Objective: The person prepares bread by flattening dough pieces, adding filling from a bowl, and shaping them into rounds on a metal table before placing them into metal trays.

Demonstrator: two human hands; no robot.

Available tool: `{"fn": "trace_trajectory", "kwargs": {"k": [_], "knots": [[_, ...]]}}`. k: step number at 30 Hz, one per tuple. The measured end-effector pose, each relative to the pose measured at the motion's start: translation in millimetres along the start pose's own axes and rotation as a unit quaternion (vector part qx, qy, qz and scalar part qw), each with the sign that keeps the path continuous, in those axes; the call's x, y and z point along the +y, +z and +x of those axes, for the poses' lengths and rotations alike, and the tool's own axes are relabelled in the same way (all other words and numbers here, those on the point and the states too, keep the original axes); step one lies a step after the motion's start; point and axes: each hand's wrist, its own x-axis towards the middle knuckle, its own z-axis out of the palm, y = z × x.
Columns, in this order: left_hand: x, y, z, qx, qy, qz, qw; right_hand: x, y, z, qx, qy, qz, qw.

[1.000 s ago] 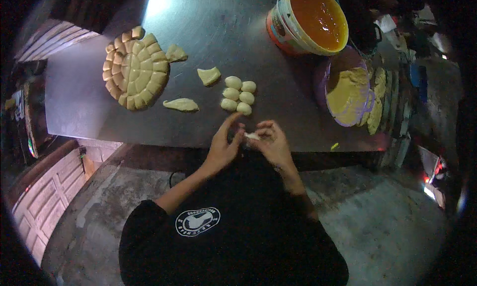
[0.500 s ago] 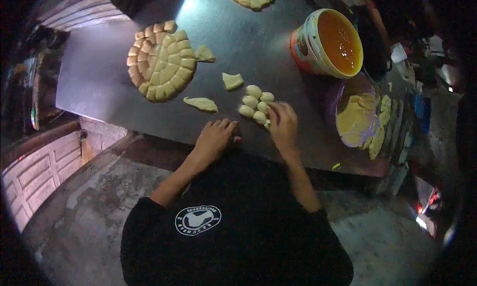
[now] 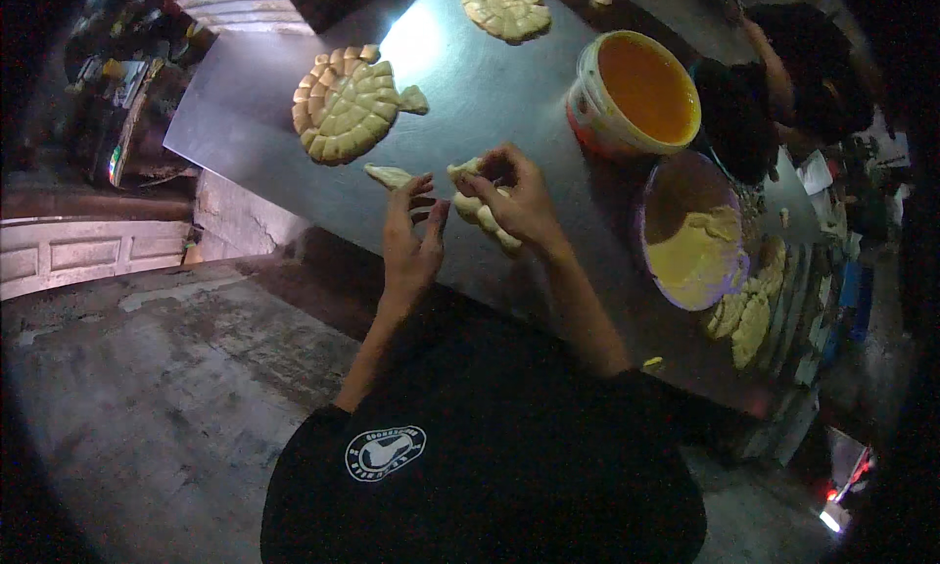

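Observation:
My right hand (image 3: 515, 198) is closed, thumb and fingers pinching a small pale dough piece (image 3: 461, 170) above the metal table. Beneath that hand sits a cluster of small round dough balls (image 3: 477, 211), partly hidden by the fingers. To its left, my left hand (image 3: 411, 239) is raised with fingers apart and holds nothing. A tapered dough strip (image 3: 388, 175) lies just beyond its fingertips. Farther off lies a round slab of dough (image 3: 354, 116) cut into many small pieces, with a loose dough wedge (image 3: 414, 100) at its right side.
A second cut dough round (image 3: 506, 12) lies at the far edge of the metal table (image 3: 245, 109). On the right stand a bucket (image 3: 586, 89) of orange liquid and a purple-rimmed basin (image 3: 676, 211) with yellow dough or batter. Flattened dough (image 3: 746, 319) lies beside it. Another person (image 3: 803, 65) is at far right.
My right hand has moved from the dough balls up and left and taken hold of the dough piece. My left hand has lifted and its fingers have spread. The view has turned somewhat.

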Motion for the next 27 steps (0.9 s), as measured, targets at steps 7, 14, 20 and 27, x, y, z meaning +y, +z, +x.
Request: {"fn": "trace_trajectory", "kwargs": {"k": [7,14,20,27], "knots": [[77,91,-64,-0.134,0.073,-0.22,0.963,-53,-93,-127,0.15,-0.12,-0.004,0.981],[122,163,-72,-0.129,0.472,-0.142,0.86,-66,-147,-183,0.248,-0.001,0.218,0.944],[110,205,-74,-0.21,0.401,-0.472,0.757,-87,-136,-180,0.168,-0.112,0.282,0.938],[94,228,-33,-0.292,0.039,-0.428,0.854,-93,-187,-111,0.229,-0.005,0.396,0.889]]}}
